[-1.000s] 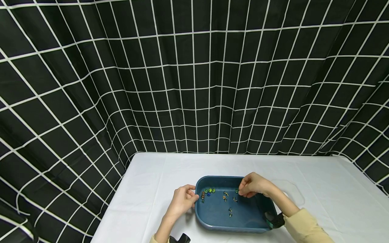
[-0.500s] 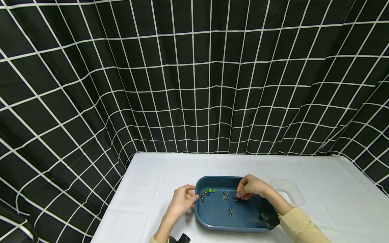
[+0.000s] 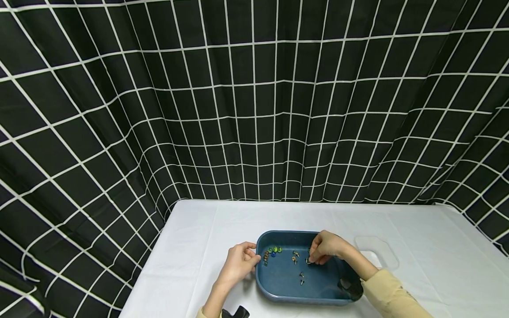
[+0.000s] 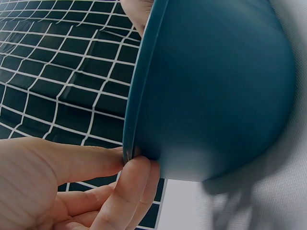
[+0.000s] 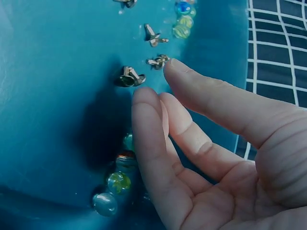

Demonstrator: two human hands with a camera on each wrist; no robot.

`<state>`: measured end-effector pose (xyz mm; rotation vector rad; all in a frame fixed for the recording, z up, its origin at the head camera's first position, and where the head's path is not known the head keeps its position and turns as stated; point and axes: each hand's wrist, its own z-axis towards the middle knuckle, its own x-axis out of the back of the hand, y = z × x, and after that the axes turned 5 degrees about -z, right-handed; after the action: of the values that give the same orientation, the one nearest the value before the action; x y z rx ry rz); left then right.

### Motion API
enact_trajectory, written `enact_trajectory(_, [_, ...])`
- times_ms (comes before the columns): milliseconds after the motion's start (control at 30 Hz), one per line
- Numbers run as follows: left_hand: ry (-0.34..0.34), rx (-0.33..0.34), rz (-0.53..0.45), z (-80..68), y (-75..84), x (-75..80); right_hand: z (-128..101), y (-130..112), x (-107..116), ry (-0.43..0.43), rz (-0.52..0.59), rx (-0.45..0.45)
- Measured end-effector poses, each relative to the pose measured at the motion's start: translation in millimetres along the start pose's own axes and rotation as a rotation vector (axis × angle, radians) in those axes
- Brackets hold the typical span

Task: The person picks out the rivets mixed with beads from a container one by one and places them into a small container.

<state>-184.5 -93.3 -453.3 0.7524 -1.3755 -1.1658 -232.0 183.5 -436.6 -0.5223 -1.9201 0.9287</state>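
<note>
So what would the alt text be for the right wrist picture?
A right hand with straight fingers reaches into a blue tray, fingertips just short of a small metal clip. Glass marbles lie beneath the fingers; more clips and marbles sit farther off.

It looked like a recording studio setup: a black curtain with white grid [image 3: 254, 101] hung behind a table with white cloth [image 3: 191, 247].
</note>
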Motion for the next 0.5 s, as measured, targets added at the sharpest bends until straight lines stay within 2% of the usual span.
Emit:
enact_trajectory(267, [0.002, 0.002, -0.003, 0.6, -1.2, -0.5, 2.0, -0.8, -4.7, 0.02, -0.054, -0.062])
enact_trajectory(500, [0.001, -0.003, -0.005, 0.7, -1.1, -0.1, 2.4, -2.4, -7.9, 0.039, -0.085, -0.071])
